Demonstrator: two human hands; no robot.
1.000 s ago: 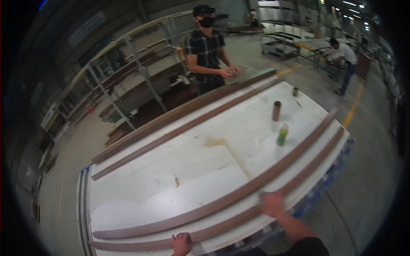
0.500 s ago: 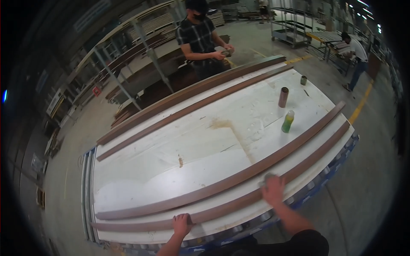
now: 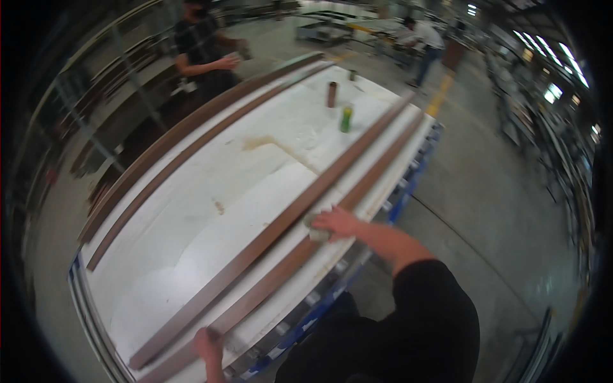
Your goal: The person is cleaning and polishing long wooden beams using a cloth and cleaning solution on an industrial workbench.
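Observation:
Under my right hand (image 3: 338,221) is a pale grey-green pad (image 3: 317,233), its exact kind unclear; the fingers press it onto the nearest brown wooden strip (image 3: 271,281). Farther down the same strip, my left hand (image 3: 208,345) is closed around it, somewhat blurred. A second brown strip (image 3: 274,231) lies alongside, just beyond the first. Both strips rest lengthwise on a large white board (image 3: 185,255) with tan stains.
Two more wooden strips (image 3: 185,150) lie along the board's far edge. A green bottle (image 3: 345,120), a brown cylinder (image 3: 332,95) and a small dark can (image 3: 352,75) stand at the far end. Across the board stands a person (image 3: 203,54); another person (image 3: 426,46) bends over a farther table.
My view has swung to the right, so the board appears turned. My right hand and the pad have shifted along the near strip toward my left hand, which still holds that strip.

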